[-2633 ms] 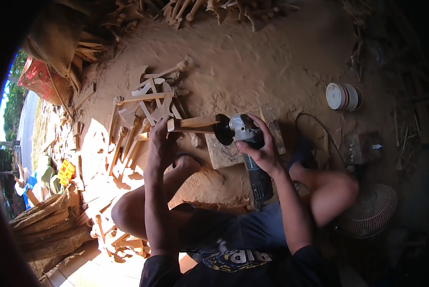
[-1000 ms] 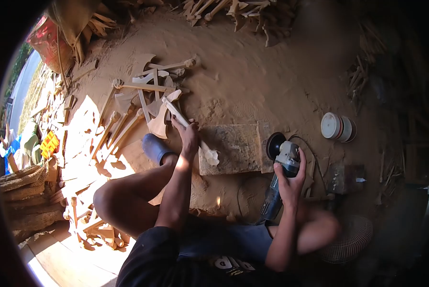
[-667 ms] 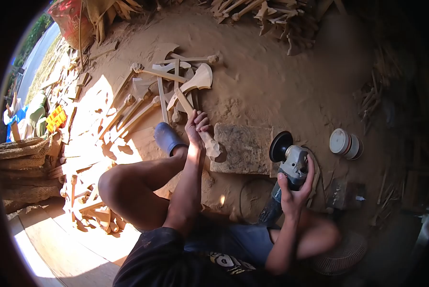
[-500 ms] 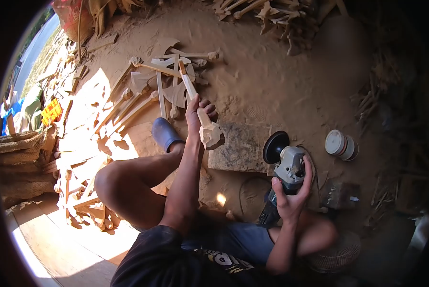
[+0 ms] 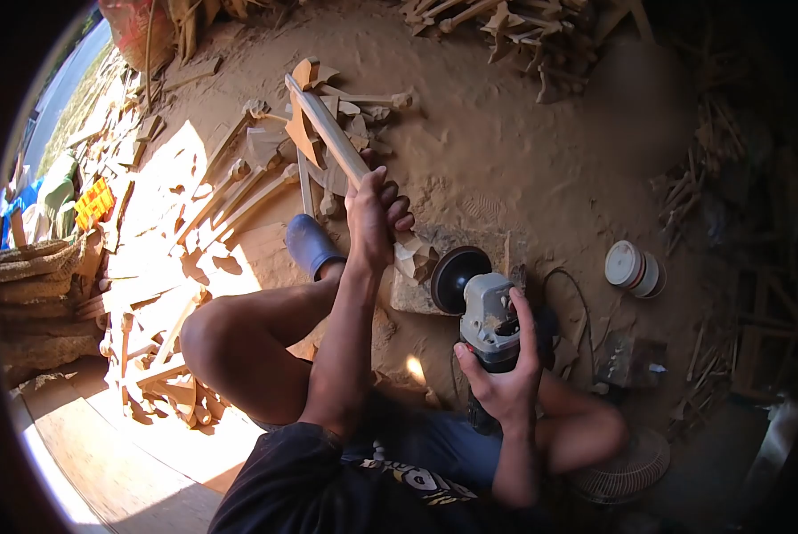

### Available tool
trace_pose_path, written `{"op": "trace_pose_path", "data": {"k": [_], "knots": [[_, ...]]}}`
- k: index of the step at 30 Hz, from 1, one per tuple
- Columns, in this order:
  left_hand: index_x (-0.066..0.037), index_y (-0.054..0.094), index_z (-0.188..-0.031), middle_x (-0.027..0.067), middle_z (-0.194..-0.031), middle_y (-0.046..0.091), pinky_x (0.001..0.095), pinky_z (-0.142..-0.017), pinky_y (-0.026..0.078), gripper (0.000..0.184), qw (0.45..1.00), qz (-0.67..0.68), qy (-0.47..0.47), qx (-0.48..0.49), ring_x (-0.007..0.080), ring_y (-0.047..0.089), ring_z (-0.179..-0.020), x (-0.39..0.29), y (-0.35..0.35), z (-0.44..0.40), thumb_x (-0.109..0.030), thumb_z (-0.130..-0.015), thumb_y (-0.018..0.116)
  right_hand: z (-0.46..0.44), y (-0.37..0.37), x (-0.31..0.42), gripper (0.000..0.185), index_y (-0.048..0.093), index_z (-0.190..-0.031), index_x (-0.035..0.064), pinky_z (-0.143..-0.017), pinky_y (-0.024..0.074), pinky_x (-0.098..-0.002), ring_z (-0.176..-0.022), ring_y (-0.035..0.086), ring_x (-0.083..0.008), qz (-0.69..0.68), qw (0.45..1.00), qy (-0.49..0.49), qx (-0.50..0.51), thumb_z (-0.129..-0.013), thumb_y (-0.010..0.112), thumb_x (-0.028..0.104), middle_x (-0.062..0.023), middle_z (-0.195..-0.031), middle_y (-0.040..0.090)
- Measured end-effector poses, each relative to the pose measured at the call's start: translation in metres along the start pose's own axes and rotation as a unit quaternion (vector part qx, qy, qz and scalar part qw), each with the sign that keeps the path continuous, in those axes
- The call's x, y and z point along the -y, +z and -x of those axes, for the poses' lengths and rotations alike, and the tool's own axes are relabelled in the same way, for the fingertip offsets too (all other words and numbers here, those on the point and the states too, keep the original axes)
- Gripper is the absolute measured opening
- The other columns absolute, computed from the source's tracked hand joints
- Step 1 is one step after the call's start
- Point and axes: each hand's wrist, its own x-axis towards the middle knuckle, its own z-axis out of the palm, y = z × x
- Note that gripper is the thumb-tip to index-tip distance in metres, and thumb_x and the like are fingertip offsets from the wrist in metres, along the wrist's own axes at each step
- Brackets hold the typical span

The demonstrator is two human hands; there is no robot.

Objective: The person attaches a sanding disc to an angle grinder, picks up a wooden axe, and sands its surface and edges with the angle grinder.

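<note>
The right hand (image 5: 506, 383) covers part of the grinder (image 5: 490, 311), whose lower end lies in deep shadow. Left of the grinder, the left hand (image 5: 379, 214) hides a stretch of the wooden axe (image 5: 332, 133); whether its knob (image 5: 415, 256) touches the disc (image 5: 458, 278) cannot be told. Far above the grinder, the picture's top edge cuts off a wood pile (image 5: 523, 36). Below right of the grinder, the knee (image 5: 599, 432) partly hides a dim fan (image 5: 628, 469).

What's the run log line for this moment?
left hand: gripping wooden axe | right hand: holding grinder | disc: close to knobbed end of axe, contact unclear
</note>
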Motion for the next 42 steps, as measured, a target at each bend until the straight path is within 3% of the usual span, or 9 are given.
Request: {"op": "trace_pose_path", "data": {"k": [1, 2, 4, 9, 13, 25, 34, 37, 42], "knots": [[-0.022, 0.048, -0.094, -0.0082, -0.066, 0.031, 0.0249, -0.044, 0.026, 0.014, 1.000, -0.002, 0.004, 0.002, 0.0068, 0.028, -0.049, 0.000, 0.000, 0.001, -0.025, -0.106, 0.055, 0.000, 0.002, 0.002, 0.089, 0.041, -0.158, -0.0003, -0.112, 0.0482, -0.0422, -0.130, 0.061, -0.0305, 0.010, 1.000, -0.007, 0.001, -0.082, 0.086, 0.010, -0.0218, -0.144, 0.059], [-0.023, 0.047, -0.110, -0.0069, -0.066, 0.032, 0.0257, -0.044, 0.027, 0.011, 1.000, 0.007, 0.003, -0.001, 0.0073, 0.028, -0.049, 0.002, -0.002, -0.001, -0.023, -0.105, 0.057, 0.000, 0.004, 0.004, 0.089, 0.041, -0.158, -0.0003, -0.112, 0.0488, -0.0422, -0.130, 0.062, -0.0307, 0.020, 1.000, -0.014, 0.004, -0.081, 0.086, 0.010, -0.0223, -0.143, 0.060], [-0.027, 0.045, -0.142, -0.0044, -0.067, 0.033, 0.0273, -0.044, 0.028, 0.041, 1.000, 0.024, -0.001, -0.008, 0.0084, 0.029, -0.048, 0.003, -0.006, -0.003, -0.019, -0.104, 0.060, -0.001, 0.009, 0.003, 0.088, 0.042, -0.157, -0.0005, -0.107, 0.0533, -0.0423, -0.124, 0.067, -0.0315, 0.030, 0.999, -0.042, 0.003, -0.081, 0.085, 0.010, -0.0246, -0.139, 0.064], [-0.021, 0.044, -0.119, -0.0039, -0.068, 0.037, 0.0277, -0.043, 0.029, 0.026, 1.000, 0.011, 0.005, -0.020, 0.0090, 0.032, -0.048, 0.002, -0.006, -0.002, -0.020, -0.102, 0.064, -0.001, 0.012, 0.005, 0.086, 0.043, -0.156, -0.0004, -0.100, 0.0574, -0.0419, -0.117, 0.072, -0.0319, 0.031, 0.998, -0.046, 0.011, -0.081, 0.085, 0.009, -0.0256, -0.133, 0.068], [-0.019, 0.038, -0.106, -0.0036, -0.068, 0.038, 0.0283, -0.042, 0.031, 0.027, 0.998, -0.034, 0.042, -0.041, 0.0093, 0.035, -0.047, -0.004, 0.005, 0.007, -0.020, -0.102, 0.064, 0.002, 0.014, 0.005, 0.086, 0.043, -0.156, -0.0006, -0.102, 0.0563, -0.0417, -0.118, 0.071, -0.0311, 0.048, 0.999, -0.022, 0.003, -0.081, 0.085, 0.009, -0.0251, -0.134, 0.067], [-0.018, 0.042, -0.115, -0.0035, -0.066, 0.036, 0.0278, -0.042, 0.031, 0.024, 0.995, -0.051, 0.081, -0.030, 0.0094, 0.034, -0.046, -0.007, 0.013, 0.014, -0.020, -0.102, 0.062, 0.007, 0.016, 0.012, 0.088, 0.040, -0.158, -0.0015, -0.106, 0.0533, -0.0414, -0.121, 0.067, -0.0285, -0.029, 0.999, 0.038, 0.014, -0.082, 0.084, 0.009, -0.0232, -0.136, 0.064], [-0.017, 0.042, -0.104, -0.0036, -0.067, 0.036, 0.0275, -0.043, 0.030, 0.020, 0.995, -0.047, 0.083, -0.030, 0.0091, 0.033, -0.047, -0.014, 0.023, 0.024, -0.021, -0.102, 0.061, 0.008, 0.015, 0.005, 0.089, 0.038, -0.160, -0.0009, -0.104, 0.0561, -0.0422, -0.121, 0.071, -0.0322, -0.009, 0.999, -0.033, 0.006, -0.085, 0.084, 0.013, -0.0272, -0.134, 0.067], [-0.018, 0.043, -0.106, -0.0039, -0.067, 0.036, 0.0273, -0.043, 0.029, 0.018, 0.994, -0.058, 0.089, -0.037, 0.0089, 0.032, -0.047, -0.013, 0.018, 0.018, -0.020, -0.102, 0.061, 0.013, 0.013, 0.007, 0.088, 0.039, -0.159, -0.0024, -0.106, 0.0551, -0.0426, -0.123, 0.069, -0.0329, 0.010, 1.000, -0.005, 0.004, -0.085, 0.084, 0.012, -0.0273, -0.136, 0.066], [-0.018, 0.044, -0.108, -0.0045, -0.067, 0.035, 0.0268, -0.042, 0.029, 0.017, 0.996, -0.037, 0.080, -0.009, 0.0088, 0.033, -0.046, -0.019, 0.019, 0.024, -0.020, -0.102, 0.061, 0.010, 0.011, 0.006, 0.090, 0.038, -0.158, -0.0038, -0.108, 0.0516, -0.0417, -0.123, 0.066, -0.0301, -0.001, 0.999, -0.040, -0.001, -0.081, 0.084, 0.010, -0.0247, -0.138, 0.061]]}}
